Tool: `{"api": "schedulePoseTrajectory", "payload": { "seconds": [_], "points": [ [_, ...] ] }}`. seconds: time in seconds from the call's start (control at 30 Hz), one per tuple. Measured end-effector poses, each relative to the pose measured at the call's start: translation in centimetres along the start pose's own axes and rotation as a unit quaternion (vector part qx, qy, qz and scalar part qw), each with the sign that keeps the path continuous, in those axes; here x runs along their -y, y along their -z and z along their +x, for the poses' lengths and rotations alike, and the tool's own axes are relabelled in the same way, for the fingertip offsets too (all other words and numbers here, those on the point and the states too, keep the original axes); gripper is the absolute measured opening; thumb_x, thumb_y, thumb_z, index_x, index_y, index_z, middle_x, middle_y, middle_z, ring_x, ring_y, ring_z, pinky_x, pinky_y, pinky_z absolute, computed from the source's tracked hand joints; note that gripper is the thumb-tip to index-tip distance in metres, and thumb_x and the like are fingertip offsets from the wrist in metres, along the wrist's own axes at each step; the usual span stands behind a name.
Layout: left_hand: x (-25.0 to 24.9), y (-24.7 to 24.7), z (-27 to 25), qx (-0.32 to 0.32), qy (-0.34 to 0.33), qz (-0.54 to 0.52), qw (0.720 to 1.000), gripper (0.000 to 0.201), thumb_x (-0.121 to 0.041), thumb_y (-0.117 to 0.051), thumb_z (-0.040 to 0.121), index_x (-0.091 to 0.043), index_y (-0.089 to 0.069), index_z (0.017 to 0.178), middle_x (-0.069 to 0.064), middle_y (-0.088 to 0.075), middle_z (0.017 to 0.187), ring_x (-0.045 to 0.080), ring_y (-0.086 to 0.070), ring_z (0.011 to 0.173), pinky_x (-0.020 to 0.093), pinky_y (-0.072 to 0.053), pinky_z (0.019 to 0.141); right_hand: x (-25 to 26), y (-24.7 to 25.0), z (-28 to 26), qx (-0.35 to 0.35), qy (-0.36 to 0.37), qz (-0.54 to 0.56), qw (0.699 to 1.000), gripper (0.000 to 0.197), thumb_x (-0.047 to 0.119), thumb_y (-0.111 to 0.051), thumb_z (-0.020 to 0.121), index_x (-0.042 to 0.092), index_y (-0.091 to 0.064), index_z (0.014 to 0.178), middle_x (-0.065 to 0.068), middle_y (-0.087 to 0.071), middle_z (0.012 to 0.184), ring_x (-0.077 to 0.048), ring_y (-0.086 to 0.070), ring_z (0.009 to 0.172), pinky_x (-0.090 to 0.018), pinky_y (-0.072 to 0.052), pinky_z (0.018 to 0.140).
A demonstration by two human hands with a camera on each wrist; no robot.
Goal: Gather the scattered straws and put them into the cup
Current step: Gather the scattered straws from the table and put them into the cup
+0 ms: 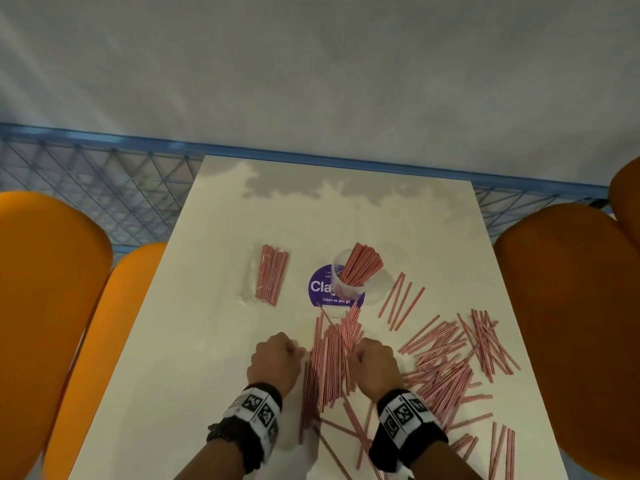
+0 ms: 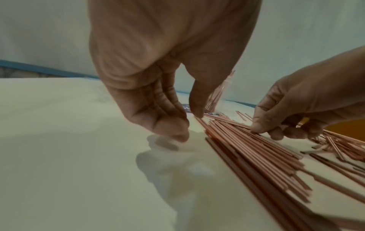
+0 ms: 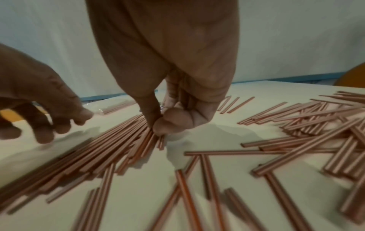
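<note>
Red-and-white striped straws lie scattered over the white table (image 1: pixel 221 341). A dense pile of straws (image 1: pixel 329 362) lies between my hands. The clear cup (image 1: pixel 349 282) stands beyond it, with a bunch of straws leaning inside. My right hand (image 1: pixel 353 355) pinches several straws of the pile (image 3: pixel 146 140) between thumb and forefinger (image 3: pixel 158 129). My left hand (image 1: pixel 294 351) hovers at the pile's left edge with loosely bent fingers and holds nothing (image 2: pixel 189 125); its fingertips (image 2: pixel 179 136) are close to the tabletop.
A clear packet of straws (image 1: pixel 270 284) lies left of the cup. A purple round sticker (image 1: pixel 320 287) sits under the cup. More loose straws (image 1: pixel 460 351) cover the table's right side. Orange chairs (image 1: pixel 45 289) flank the table; a blue rail runs behind it.
</note>
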State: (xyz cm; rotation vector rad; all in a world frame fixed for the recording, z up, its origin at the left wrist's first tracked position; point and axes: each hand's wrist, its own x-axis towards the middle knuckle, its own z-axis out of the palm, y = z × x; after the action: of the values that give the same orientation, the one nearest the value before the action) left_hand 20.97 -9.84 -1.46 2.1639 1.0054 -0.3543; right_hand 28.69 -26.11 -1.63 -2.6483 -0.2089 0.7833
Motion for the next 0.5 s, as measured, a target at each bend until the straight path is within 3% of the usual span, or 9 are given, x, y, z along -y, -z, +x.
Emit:
{"api": "schedulePoseTrajectory", "payload": {
  "seconds": [0.07,0.17,0.27,0.33,0.4,0.43,0.5],
  "points": [
    [0.9,0.6,-0.6,0.019,0.009,0.011,1.000,0.027,-0.042,-0.065,0.085,-0.018,-0.065,0.072,0.000,-0.070,0.078,0.022,-0.066,0.076,0.032,-0.055,0.072,-0.3,0.6,-0.6,-0.007,0.020,0.006,1.000,0.021,0.026,-0.050,0.090,0.019,-0.051,0.071,0.001,-0.060,0.079,-0.015,-0.056,0.073,-0.028,-0.042,0.059],
    [1.5,0.8,-1.1,0.022,0.016,-0.011,1.000,0.037,-0.040,-0.066,0.085,-0.018,-0.056,0.058,0.000,-0.068,0.072,0.023,-0.065,0.071,0.028,-0.052,0.067,-0.5,1.4,-2.4,-0.030,0.016,0.057,0.998,0.024,0.019,-0.055,0.089,0.019,-0.053,0.065,0.009,-0.057,0.065,-0.002,-0.052,0.056,-0.013,-0.038,0.049],
    [1.4,0.7,-1.4,0.021,0.015,-0.029,0.999,0.043,-0.040,-0.066,0.085,-0.017,-0.051,0.053,0.001,-0.068,0.066,0.020,-0.061,0.063,0.027,-0.049,0.063,-0.9,1.2,-4.8,0.037,-0.001,0.082,0.996,0.022,0.027,-0.064,0.088,0.017,-0.062,0.068,0.007,-0.064,0.065,-0.001,-0.056,0.053,-0.012,-0.043,0.049],
    [1.2,0.8,-1.6,0.021,0.019,-0.036,0.999,0.044,-0.040,-0.067,0.085,-0.017,-0.050,0.051,0.002,-0.069,0.067,0.020,-0.061,0.062,0.026,-0.047,0.062,-1.2,1.2,-5.1,0.051,-0.008,0.078,0.996,0.025,0.030,-0.064,0.089,0.016,-0.061,0.069,0.005,-0.065,0.068,-0.002,-0.058,0.057,-0.011,-0.044,0.052],
    [1.0,0.7,-1.7,0.025,0.024,-0.045,0.998,0.047,-0.037,-0.069,0.084,-0.016,-0.047,0.047,0.000,-0.067,0.063,0.017,-0.059,0.058,0.023,-0.045,0.058,-1.0,1.7,-3.8,0.016,-0.024,0.091,0.995,0.021,0.031,-0.058,0.093,0.018,-0.057,0.076,0.006,-0.063,0.080,-0.004,-0.058,0.068,-0.011,-0.039,0.055],
    [0.9,0.6,-1.7,0.028,0.031,-0.051,0.998,0.048,-0.034,-0.070,0.083,-0.015,-0.047,0.045,-0.001,-0.065,0.060,0.016,-0.058,0.056,0.022,-0.044,0.055,-0.6,2.0,-2.9,0.000,-0.039,0.102,0.994,0.019,0.036,-0.057,0.093,0.017,-0.059,0.089,0.003,-0.064,0.093,-0.008,-0.059,0.080,-0.014,-0.039,0.060],
    [0.2,0.2,-1.7,0.028,0.042,-0.055,0.997,0.037,-0.031,-0.070,0.082,-0.014,-0.058,0.051,0.000,-0.070,0.068,0.017,-0.064,0.063,0.024,-0.049,0.059,0.4,1.5,-1.0,-0.007,-0.091,0.125,0.988,0.050,0.048,-0.059,0.088,0.009,-0.053,0.119,-0.007,-0.057,0.119,-0.022,-0.057,0.107,-0.026,-0.046,0.078]
  ]
}}
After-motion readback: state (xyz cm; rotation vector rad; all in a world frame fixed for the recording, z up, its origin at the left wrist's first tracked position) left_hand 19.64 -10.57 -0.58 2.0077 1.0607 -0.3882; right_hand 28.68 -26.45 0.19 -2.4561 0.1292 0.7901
